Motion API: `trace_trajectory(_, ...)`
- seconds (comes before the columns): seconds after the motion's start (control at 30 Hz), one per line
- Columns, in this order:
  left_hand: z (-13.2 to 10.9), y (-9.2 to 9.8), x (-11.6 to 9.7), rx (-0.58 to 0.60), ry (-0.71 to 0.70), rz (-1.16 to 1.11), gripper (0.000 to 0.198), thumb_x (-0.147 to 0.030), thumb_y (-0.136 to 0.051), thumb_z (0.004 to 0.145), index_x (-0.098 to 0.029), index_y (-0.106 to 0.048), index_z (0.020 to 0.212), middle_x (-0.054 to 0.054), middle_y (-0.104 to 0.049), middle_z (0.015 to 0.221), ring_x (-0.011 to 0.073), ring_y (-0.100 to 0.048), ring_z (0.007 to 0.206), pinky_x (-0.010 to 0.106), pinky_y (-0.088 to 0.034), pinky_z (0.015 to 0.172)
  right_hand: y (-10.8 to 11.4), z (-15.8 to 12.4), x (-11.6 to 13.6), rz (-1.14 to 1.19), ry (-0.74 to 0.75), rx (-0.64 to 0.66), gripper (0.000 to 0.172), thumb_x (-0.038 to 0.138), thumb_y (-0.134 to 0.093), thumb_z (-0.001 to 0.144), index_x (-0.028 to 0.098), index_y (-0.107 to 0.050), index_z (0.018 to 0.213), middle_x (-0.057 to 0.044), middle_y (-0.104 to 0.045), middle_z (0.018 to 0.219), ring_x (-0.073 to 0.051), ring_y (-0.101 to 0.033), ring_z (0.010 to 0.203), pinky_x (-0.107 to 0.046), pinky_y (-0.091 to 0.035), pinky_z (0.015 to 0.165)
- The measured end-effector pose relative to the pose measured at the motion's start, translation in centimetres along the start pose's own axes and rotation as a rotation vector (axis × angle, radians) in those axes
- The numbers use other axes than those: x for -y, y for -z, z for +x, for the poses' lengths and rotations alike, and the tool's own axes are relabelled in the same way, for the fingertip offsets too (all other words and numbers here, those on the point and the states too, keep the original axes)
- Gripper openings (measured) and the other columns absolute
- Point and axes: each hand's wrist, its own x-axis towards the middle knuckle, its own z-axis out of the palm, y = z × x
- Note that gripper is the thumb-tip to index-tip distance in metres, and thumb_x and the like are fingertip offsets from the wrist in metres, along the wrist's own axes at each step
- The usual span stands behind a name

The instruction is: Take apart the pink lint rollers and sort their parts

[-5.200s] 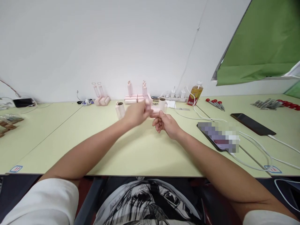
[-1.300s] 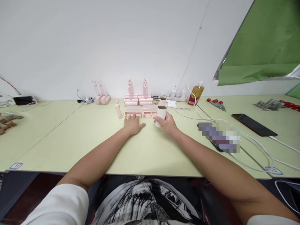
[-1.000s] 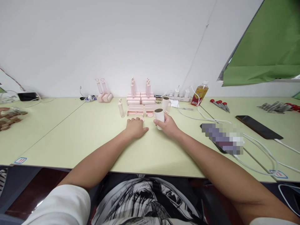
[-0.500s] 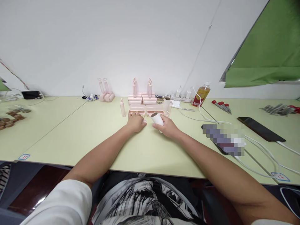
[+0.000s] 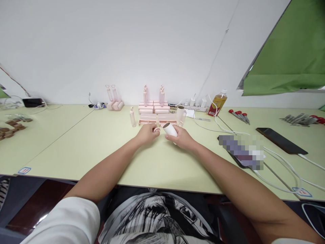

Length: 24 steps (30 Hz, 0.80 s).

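Note:
My right hand is wrapped round a white lint-roller roll, tilted so the brown inside of its core faces up and left. Just left of the roll, my left hand is closed on a small pink round piece between thumb and fingers. Beyond my hands lie two opened pink cases side by side, their inner details partly hidden. A pink handle stands upright left of them. Another white roll stands on end to their right, with pale pink translucent parts beside it.
Closed pink cases with upright handles sit against the wall, with more pink rollers left. To the right are a drink bottle, a power strip, white cables, red-ended tools and phones. Brown round pieces lie far left.
My left hand has drawn back from the left open case towards me, its fingers now curled round the small pink piece. My right hand and the roll have hardly moved.

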Motion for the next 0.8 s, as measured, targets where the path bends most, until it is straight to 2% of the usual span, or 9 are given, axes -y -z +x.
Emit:
trace_trajectory(0.07,0.1,0.2,0.0,-0.051,0.063,-0.192,0.017,-0.028,-0.054,0.078,-0.02,-0.046,0.065,-0.001,-0.056,0.064,0.016,-0.06,0.064,0.026,-0.041,0.055,0.1,-0.1,0.1,-0.026,0.001,0.045,0.039,0.044,-0.068,0.074,0.019,-0.063,0.104,-0.003,-0.065,0.091,-0.02,-0.056,0.077,-0.03,-0.041,0.065)
trace_trajectory(0.2,0.1,0.3,-0.3,-0.047,0.161,-0.519,0.017,-0.024,-0.058,0.072,-0.02,-0.043,0.066,0.001,-0.057,0.069,0.0174,-0.067,0.067,0.022,-0.04,0.045,0.2,-0.2,0.3,-0.085,0.009,0.134,0.04,0.042,-0.069,0.075,0.019,-0.064,0.107,-0.005,-0.065,0.096,-0.02,-0.057,0.081,-0.029,-0.042,0.067)
trace_trajectory(0.27,0.0,0.3,-0.6,-0.054,0.116,-0.591,0.02,-0.022,-0.058,0.07,-0.02,-0.039,0.063,0.001,-0.057,0.069,0.0145,-0.065,0.06,0.02,-0.035,0.042,0.3,-0.3,0.4,-0.1,0.023,0.173,0.04,0.044,-0.067,0.077,0.019,-0.064,0.107,-0.005,-0.066,0.096,-0.02,-0.057,0.081,-0.029,-0.042,0.067)
trace_trajectory(0.37,-0.3,0.3,-0.8,-0.059,0.039,-0.635,0.021,-0.021,-0.057,0.069,-0.02,-0.036,0.064,-0.004,-0.054,0.061,0.0081,-0.052,0.046,0.021,-0.032,0.043,0.4,-0.5,0.6,-0.106,0.062,0.214,0.037,0.046,-0.065,0.08,0.019,-0.064,0.106,-0.005,-0.067,0.095,-0.02,-0.058,0.081,-0.029,-0.042,0.068)
trace_trajectory(0.47,-0.4,0.2,-0.9,-0.072,0.003,-0.553,0.016,-0.03,-0.055,0.078,-0.021,-0.042,0.073,-0.007,-0.049,0.056,0.0078,-0.044,0.043,0.023,-0.033,0.046,0.4,-0.6,0.7,-0.092,0.088,0.241,0.039,0.047,-0.065,0.081,0.019,-0.065,0.108,-0.004,-0.068,0.093,-0.02,-0.058,0.079,-0.029,-0.042,0.067)
trace_trajectory(0.57,-0.5,0.0,-0.8,-0.129,-0.104,-0.317,0.027,-0.044,-0.053,0.084,-0.021,-0.047,0.072,-0.004,-0.05,0.061,0.0106,-0.045,0.054,0.026,-0.035,0.055,0.2,-0.8,0.8,-0.079,0.103,0.264,0.04,0.049,-0.065,0.081,0.019,-0.064,0.108,-0.004,-0.068,0.089,-0.019,-0.057,0.075,-0.028,-0.041,0.064)
trace_trajectory(0.67,-0.7,-0.1,-0.7,-0.129,-0.231,-0.154,0.035,-0.052,-0.064,0.076,-0.021,-0.048,0.073,-0.002,-0.05,0.066,0.013,-0.045,0.062,0.028,-0.036,0.061,-0.1,-0.9,0.9,-0.082,0.162,0.261,0.035,0.047,-0.064,0.081,0.019,-0.065,0.102,-0.003,-0.068,0.088,-0.019,-0.057,0.077,-0.029,-0.041,0.067)
trace_trajectory(0.8,-0.8,-0.2,-0.8,-0.061,-0.289,-0.096,0.042,-0.053,-0.074,0.066,-0.022,-0.05,0.079,-0.003,-0.048,0.068,0.0143,-0.045,0.063,0.028,-0.036,0.062,-0.3,-1.0,1.0,-0.034,0.176,0.273,0.033,0.045,-0.065,0.08,0.02,-0.065,0.102,-0.003,-0.068,0.092,-0.019,-0.058,0.08,-0.029,-0.042,0.07)
